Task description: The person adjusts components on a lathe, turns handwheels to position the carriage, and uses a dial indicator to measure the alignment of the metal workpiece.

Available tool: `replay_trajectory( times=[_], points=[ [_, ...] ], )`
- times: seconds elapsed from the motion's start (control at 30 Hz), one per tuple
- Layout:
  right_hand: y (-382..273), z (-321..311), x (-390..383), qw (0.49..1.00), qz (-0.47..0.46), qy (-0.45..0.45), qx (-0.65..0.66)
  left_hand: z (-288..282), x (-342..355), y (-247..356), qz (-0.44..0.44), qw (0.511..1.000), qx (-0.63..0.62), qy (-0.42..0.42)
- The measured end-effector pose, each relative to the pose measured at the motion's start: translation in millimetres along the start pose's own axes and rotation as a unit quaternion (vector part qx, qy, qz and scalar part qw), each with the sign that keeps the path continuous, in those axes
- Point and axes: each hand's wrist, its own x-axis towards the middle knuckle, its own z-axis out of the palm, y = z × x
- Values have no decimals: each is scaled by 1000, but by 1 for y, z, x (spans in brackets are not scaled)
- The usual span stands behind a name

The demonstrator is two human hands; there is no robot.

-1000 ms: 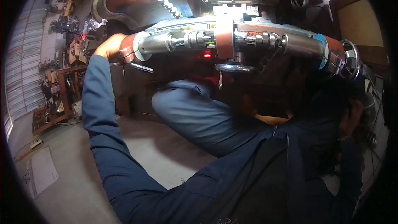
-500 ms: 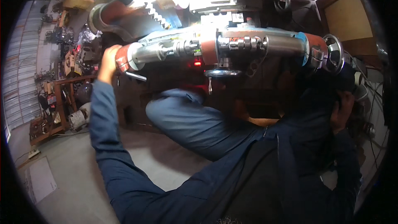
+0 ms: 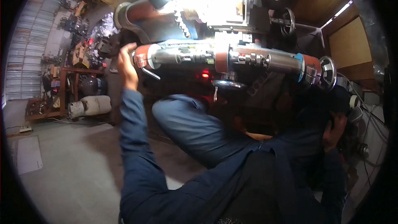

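My left hand (image 3: pixel 127 68) curls at the left end of a long horizontal assembly, against its red end fitting (image 3: pixel 144 57), fingers partly hidden. The assembly carries steel cylinders (image 3: pixel 283 63), a shaft with several lobes (image 3: pixel 253 58), a red middle block (image 3: pixel 222 61) and a blue ring by its right fitting. A small lever hangs beside my left hand. A chrome handwheel (image 3: pixel 228 84) sits under the middle, another wheel (image 3: pixel 327 74) at the right end. My right hand (image 3: pixel 333 129) rests low on my dark-clothed right leg, away from the assembly, fingers apart.
A brightly lit machine body (image 3: pixel 224 6) with a segmented hose (image 3: pixel 182 27) rises behind. Cluttered shelving (image 3: pixel 63 91) and cylinders (image 3: pixel 89 106) line the left. Cables and a wooden panel (image 3: pixel 348 50) are at right. My left knee (image 3: pixel 178 116) is below the assembly.
The view has shifted, so the assembly appears lower and more of the left floor shows. My left forearm appears further right, with the hand more upright at the end fitting.
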Motion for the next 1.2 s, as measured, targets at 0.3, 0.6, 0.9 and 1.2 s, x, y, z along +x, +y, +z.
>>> replay_trajectory(
  times=[0.3,0.6,0.9,1.2],
  points=[
    [18,2,-12,1000,-6,11,-9,45,-58,56,197,868,456,-12],
    [-40,-2,6,985,-173,5,-4,36,-59,59,194,870,453,17],
    [-420,109,148,817,-436,-27,377,-7,-2,71,41,946,-203,248],
    [-542,163,212,873,-390,126,265,45,-22,22,-178,893,-402,95]
  ],
)
